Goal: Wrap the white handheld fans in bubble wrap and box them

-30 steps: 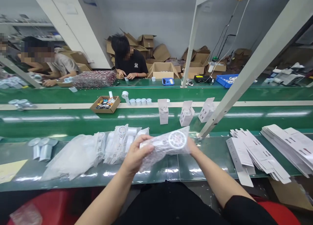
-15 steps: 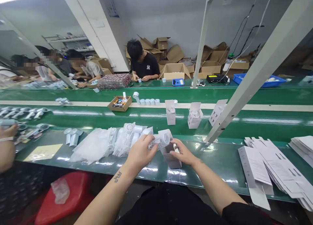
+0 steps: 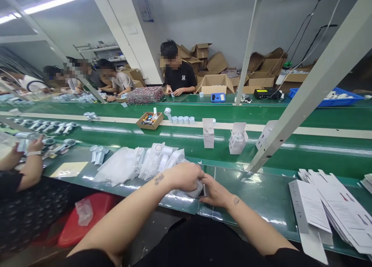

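Green conveyor belts [image 3: 180, 137] run across a packing hall, and a green worktop [image 3: 261, 189] lies in front of the person. Both hands meet low over this worktop, near its front edge. The left hand [image 3: 184, 176] is closed from above on a small white item in a clear plastic bag [image 3: 195, 190], pressing it down, and its fingers [image 3: 195, 173] are curled around the top. The right hand [image 3: 215, 191] touches the same bag from the right side, with the fingers bent on it; what is under the bag is hidden. Just to the left lies a pile of bagged white parts [image 3: 139, 164]. To the right, well apart, are flat white carton blanks [image 3: 316, 205]. On the belt behind stand three open white boxes [image 3: 208, 133]. At the far left, another person's hand [image 3: 34, 145] holds a grey part.
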The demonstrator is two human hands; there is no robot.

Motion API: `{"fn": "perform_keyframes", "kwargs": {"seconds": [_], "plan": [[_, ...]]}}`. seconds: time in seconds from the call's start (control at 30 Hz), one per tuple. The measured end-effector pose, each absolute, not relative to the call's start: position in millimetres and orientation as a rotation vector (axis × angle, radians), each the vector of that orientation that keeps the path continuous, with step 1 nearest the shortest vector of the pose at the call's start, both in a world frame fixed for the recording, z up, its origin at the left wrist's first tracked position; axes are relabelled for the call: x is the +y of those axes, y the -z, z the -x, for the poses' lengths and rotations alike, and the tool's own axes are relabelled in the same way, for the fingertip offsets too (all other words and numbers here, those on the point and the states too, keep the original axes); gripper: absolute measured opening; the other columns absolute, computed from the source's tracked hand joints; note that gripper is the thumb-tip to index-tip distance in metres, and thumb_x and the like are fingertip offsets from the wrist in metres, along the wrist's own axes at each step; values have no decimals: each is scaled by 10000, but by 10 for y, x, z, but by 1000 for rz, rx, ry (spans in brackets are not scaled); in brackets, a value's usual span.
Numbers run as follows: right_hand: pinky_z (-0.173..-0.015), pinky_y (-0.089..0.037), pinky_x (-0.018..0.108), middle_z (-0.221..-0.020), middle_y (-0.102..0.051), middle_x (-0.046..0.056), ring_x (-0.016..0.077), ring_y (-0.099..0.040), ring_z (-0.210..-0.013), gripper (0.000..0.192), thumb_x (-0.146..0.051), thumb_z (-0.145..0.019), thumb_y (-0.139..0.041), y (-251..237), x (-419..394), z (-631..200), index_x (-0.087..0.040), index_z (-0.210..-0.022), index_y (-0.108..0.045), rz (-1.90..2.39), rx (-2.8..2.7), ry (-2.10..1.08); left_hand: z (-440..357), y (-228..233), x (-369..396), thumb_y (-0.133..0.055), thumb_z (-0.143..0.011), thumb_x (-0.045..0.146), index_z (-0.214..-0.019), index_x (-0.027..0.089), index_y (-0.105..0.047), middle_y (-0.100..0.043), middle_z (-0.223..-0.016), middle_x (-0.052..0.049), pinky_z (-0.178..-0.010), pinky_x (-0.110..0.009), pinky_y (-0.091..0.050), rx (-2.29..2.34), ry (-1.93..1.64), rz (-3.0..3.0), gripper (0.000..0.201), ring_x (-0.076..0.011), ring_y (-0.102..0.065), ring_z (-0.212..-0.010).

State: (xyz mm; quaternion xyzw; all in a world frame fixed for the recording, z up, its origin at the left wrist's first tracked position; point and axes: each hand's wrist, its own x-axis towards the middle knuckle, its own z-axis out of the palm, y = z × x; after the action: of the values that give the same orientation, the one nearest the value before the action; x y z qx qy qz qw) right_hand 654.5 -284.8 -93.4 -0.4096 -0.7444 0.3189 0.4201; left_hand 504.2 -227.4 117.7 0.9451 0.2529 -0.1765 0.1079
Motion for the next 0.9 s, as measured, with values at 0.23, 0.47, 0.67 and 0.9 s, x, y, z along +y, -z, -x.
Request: {"fn": "perform_keyframes", "kwargs": {"seconds": [0.23, 0.47, 0.67, 0.9], "plan": [[-1003, -445, 527, -1301, -492, 116, 342, -523, -1209, 718, -268, -667, -786, 888, -2884, -6661, -247, -1273, -400, 1138, -1796, -789, -5159, -917, -2328, -473, -898, 217, -1089, 166, -551, -572, -1120, -133, -809, -385, -494, 773, 87, -2947, 213, -263, -563, -973], [-959, -477, 508, -1309, -478, 136, 315, -581, -1150, 622, -284, -688, -765, 1005, -3000, -6708, -244, -1177, -382, 1161, -1717, -722, -5034, -1209, -2069, -549, -736, 20, -917, 246, -616, -639, -1031, -38, -841, -289, -473, -41, 268, -2739, 297, -200, -571, -993], [-966, -474, 497, -1337, -480, 136, 314, -559, -1199, 642, -319, -686, -778, 984, -3010, -6789, -246, -1165, -357, 1200, -1710, -744, -5140, -1065, -1882, -533, -614, -71, -742, 239, -605, -666, -927, -23, -911, -311, -449, -129, 302, -2607, 343, -211, -560, -1027], [-1005, -453, 500, -1344, -479, 137, 313, -533, -1234, 669, -251, -708, -758, 894, -3081, -6676, -246, -1250, -366, 1238, -1755, -799, -5203, -919, -1895, -645, -670, 23, -1043, 227, -616, -622, -1157, -52, -813, -310, -487, 87, 494, -2657, 427, -230, -603, -1020]]}}
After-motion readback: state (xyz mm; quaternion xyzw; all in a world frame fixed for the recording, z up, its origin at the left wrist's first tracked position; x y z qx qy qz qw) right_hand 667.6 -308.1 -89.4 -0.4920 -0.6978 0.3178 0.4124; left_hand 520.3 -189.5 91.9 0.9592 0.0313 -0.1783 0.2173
